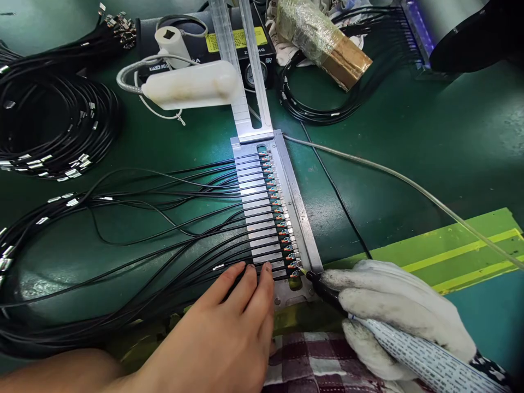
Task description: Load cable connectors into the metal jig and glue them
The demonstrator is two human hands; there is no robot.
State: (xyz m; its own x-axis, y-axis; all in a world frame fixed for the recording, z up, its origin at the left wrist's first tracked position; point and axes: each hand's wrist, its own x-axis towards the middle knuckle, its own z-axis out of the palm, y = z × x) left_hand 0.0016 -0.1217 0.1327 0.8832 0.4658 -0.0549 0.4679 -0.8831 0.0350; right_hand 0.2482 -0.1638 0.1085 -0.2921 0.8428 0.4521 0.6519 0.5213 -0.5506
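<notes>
Loading was found complete as far as visible: black cables [198, 236] lay side by side across the metal fixture [298, 210], their exposed-wire ends meeting a column of small connectors [282, 224] at the slot. The gloved right hand [397, 311] had a firm pen-style grip on a pen-like tool [405, 346], whose tip stood at the connectors nearest the person. The bare left hand [237, 316] rested its fingertips by the cables just beside that spot; its thumb was hidden, and whether it pinched any cable could not be told. Work was judged under way at the near end. Which joints up the row were finished could not be determined at that size. Every cable in the row lay unremoved. A coil of cables [102, 125] sat to the left, apart from the fixture; its status was not established.
</notes>
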